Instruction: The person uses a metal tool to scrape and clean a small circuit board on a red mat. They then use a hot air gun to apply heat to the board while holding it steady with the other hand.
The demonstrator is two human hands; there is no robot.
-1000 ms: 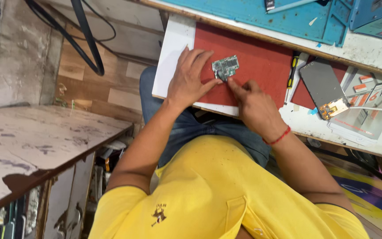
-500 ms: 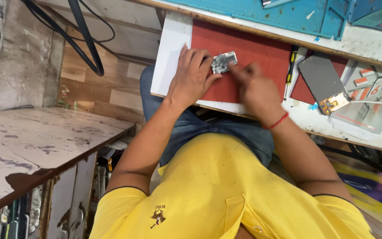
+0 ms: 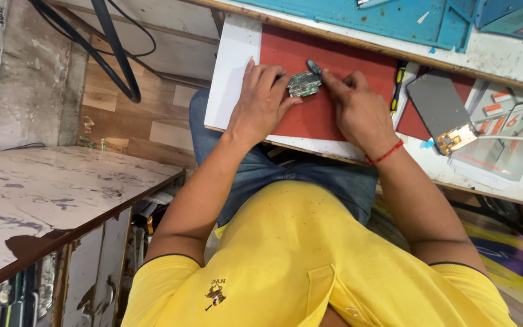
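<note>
**Head view: two hands on a small circuit board**

Head camera looks down at a small green circuit board [image 3: 304,84] lying on a red flat mat [image 3: 334,91] on the table [image 3: 503,57]. Left hand [image 3: 261,103], fingers spread, steadies it from 9 o'clock. Right hand [image 3: 358,109] pinches a thin dark tool [image 3: 314,66] at the board's 1 o'clock corner.
</note>
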